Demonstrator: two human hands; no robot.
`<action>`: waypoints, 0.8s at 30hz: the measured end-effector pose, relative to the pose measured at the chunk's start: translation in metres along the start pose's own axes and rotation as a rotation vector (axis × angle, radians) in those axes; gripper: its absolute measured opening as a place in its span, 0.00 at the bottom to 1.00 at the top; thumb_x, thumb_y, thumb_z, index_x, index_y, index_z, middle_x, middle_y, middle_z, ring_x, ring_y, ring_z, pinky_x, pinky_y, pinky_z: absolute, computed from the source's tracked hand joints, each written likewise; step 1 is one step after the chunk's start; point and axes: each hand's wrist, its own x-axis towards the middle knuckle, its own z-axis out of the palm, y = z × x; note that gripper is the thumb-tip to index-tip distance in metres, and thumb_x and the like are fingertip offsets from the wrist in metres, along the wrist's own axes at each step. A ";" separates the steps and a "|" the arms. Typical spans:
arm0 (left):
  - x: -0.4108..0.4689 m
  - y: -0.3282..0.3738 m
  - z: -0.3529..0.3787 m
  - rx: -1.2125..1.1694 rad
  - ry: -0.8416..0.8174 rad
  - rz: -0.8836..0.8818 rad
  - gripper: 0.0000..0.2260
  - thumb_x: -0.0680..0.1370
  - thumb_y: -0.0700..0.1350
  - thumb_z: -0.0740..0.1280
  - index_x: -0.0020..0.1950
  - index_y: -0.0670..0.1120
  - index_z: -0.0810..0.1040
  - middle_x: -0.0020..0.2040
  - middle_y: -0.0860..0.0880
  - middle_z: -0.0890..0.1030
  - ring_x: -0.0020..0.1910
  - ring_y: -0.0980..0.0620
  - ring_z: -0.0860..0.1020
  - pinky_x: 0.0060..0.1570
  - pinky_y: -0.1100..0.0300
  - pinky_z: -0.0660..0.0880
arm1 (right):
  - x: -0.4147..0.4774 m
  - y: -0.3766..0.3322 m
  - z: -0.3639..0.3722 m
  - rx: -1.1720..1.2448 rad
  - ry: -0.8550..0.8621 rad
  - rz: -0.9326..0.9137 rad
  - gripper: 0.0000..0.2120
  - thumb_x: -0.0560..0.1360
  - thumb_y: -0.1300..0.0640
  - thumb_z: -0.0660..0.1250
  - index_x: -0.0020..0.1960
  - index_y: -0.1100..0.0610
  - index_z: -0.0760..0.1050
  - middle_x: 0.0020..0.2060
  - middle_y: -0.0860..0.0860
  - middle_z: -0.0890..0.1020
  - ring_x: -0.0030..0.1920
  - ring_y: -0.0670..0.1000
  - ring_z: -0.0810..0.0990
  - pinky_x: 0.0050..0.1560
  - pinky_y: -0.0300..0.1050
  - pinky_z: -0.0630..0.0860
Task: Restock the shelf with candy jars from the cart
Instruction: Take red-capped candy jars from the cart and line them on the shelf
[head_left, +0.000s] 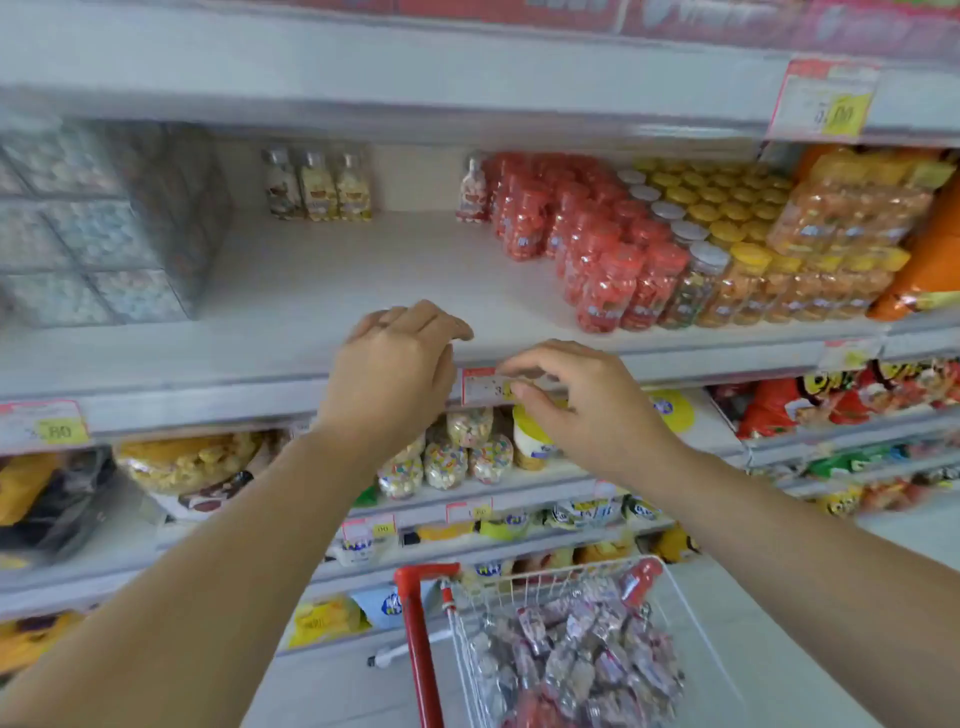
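Forearms: both are seen bare, rising from the lower corners and converging toward the middle of the view.
Cart (670, 587): a wire basket with a red handle post is seen at the bottom, just below and between the arms.
Candy jars (587, 654): they are heaped in the cart basket, blurred; red caps can be made out.
Left hand (395, 374): it is raised at the front lip of the middle shelf, back toward the camera, wrist bent, fingers loosely curled forward over the lip. Nothing is held.
Right hand (582, 405): it is raised just beside the left, slightly lower, fingers curved and spread with the thumb apart. Nothing is held; the fingertips are seen in front of a price tag (480, 387) on the shelf rail, and contact cannot be told.
Shelf (337, 280): a wide bare white stretch is seen directly beyond the hands.
Red-capped jars (597, 244): they are ranked in rows on the right part of that shelf.
Yellow-capped jars (727, 218): they are packed just right of the red ones.
Small bottles (317, 187): three are stood at the back wall, well apart from the hands.
Clear boxes (93, 223): they are stacked at the left end.
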 end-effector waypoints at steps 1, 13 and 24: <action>-0.018 0.014 0.008 -0.044 -0.004 0.059 0.11 0.76 0.41 0.63 0.54 0.48 0.82 0.51 0.49 0.83 0.47 0.44 0.81 0.51 0.52 0.75 | -0.020 0.005 0.002 0.027 -0.021 0.000 0.09 0.78 0.60 0.67 0.56 0.54 0.81 0.49 0.46 0.83 0.50 0.44 0.79 0.51 0.36 0.73; -0.235 0.110 0.136 -0.371 -0.856 -0.334 0.15 0.83 0.47 0.58 0.68 0.57 0.73 0.65 0.58 0.73 0.57 0.54 0.78 0.53 0.59 0.75 | -0.229 0.135 0.083 0.076 -0.460 0.610 0.08 0.78 0.59 0.69 0.50 0.46 0.80 0.42 0.36 0.81 0.42 0.34 0.80 0.41 0.25 0.71; -0.297 0.162 0.250 -0.542 -0.994 -0.993 0.16 0.80 0.44 0.65 0.69 0.47 0.74 0.63 0.47 0.78 0.55 0.52 0.78 0.54 0.63 0.73 | -0.266 0.248 0.134 -0.004 -0.846 0.696 0.16 0.77 0.52 0.69 0.64 0.51 0.78 0.58 0.47 0.81 0.56 0.48 0.80 0.57 0.46 0.77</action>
